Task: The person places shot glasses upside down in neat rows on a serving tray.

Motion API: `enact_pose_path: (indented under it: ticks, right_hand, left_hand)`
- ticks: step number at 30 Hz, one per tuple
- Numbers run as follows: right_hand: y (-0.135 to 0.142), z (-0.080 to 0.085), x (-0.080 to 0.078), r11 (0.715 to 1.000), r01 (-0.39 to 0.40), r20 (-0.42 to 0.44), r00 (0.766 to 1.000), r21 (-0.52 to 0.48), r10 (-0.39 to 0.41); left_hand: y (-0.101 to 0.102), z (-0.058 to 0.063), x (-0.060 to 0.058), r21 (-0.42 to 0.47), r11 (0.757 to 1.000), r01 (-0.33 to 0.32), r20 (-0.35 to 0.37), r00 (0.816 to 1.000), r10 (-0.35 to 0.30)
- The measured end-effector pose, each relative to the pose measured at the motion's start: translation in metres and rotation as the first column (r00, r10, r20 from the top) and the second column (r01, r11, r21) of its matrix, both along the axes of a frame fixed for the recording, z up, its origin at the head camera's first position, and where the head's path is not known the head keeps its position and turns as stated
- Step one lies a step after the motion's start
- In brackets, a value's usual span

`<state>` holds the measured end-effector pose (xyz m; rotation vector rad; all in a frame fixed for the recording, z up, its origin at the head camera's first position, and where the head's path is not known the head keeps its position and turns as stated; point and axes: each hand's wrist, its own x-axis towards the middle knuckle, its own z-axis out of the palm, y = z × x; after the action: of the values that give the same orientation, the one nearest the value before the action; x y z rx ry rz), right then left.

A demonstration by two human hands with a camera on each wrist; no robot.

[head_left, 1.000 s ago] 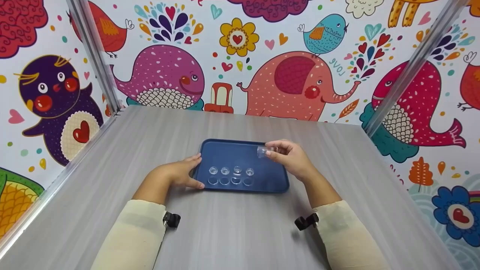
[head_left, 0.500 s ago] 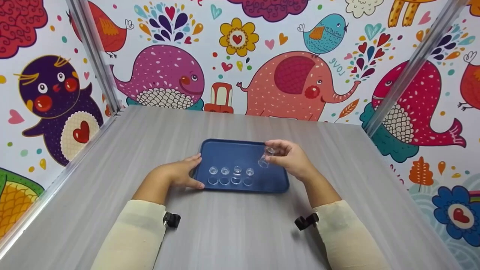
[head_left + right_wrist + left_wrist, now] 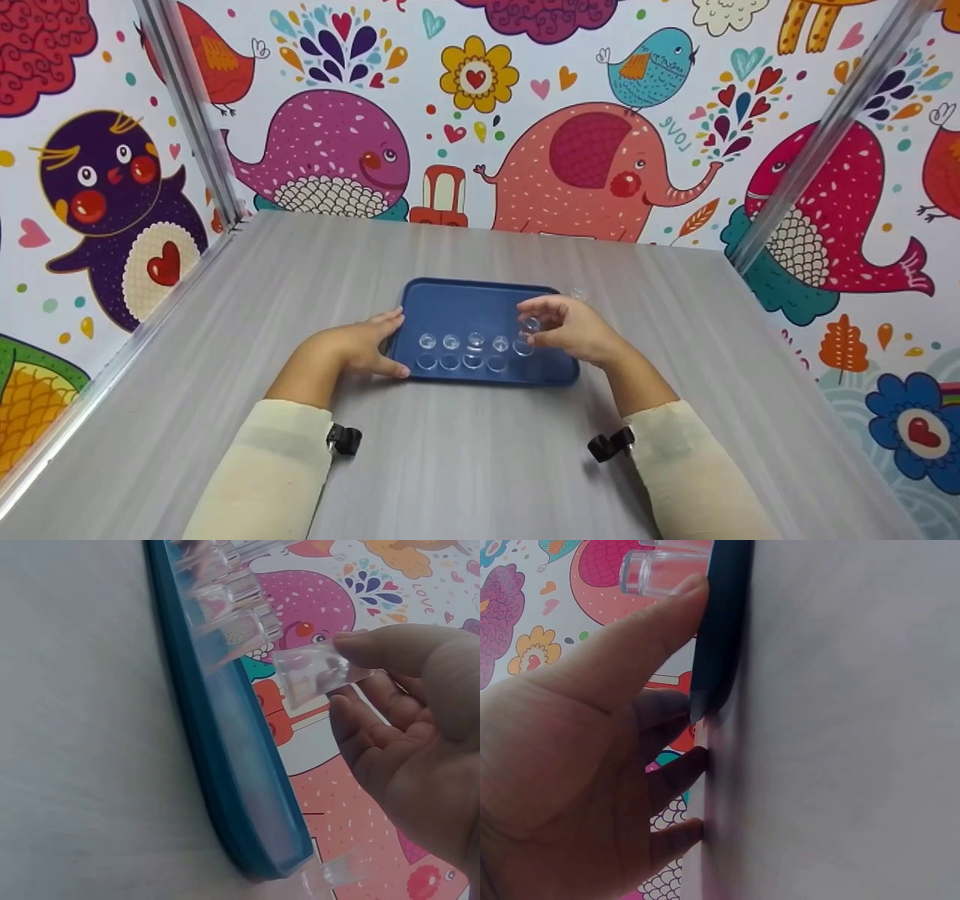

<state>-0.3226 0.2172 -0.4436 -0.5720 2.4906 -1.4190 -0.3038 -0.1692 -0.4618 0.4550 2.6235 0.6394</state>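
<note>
A dark blue tray lies on the table. Several small clear shot glasses stand upside down in a row along its near half, wide rims down. My right hand pinches another clear shot glass between thumb and fingers. That glass has its wide mouth toward the tray and is close over it, just right of the row. My left hand rests against the tray's left edge, thumb on the rim near the front corner, its other fingers fairly straight beside the edge.
One more clear glass is on the grey table past the tray's right back corner, partly hidden behind the right hand. Printed wall panels enclose the table at the back and sides, with metal posts in the corners.
My right hand has tipped the glass from lying sideways to mouth down and brought it nearer and lower, beside the row. The left hand and tray have stayed still.
</note>
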Motion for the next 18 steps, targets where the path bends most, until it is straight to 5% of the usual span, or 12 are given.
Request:
enact_pose_path:
  ticks: [9, 18]
  right_hand:
    - [-0.001, -0.013, -0.003, 0.988, -0.080, 0.028, 0.997, 0.131, 0.077]
    - [0.000, -0.016, -0.005, 0.985, -0.088, 0.031, 0.996, 0.151, 0.085]
  left_hand:
    - [0.000, 0.002, 0.001, 0.007, 1.000, 0.003, -0.003, 1.000, -0.003]
    - [0.000, 0.001, 0.001, 0.005, 1.000, 0.000, 0.002, 1.000, 0.000]
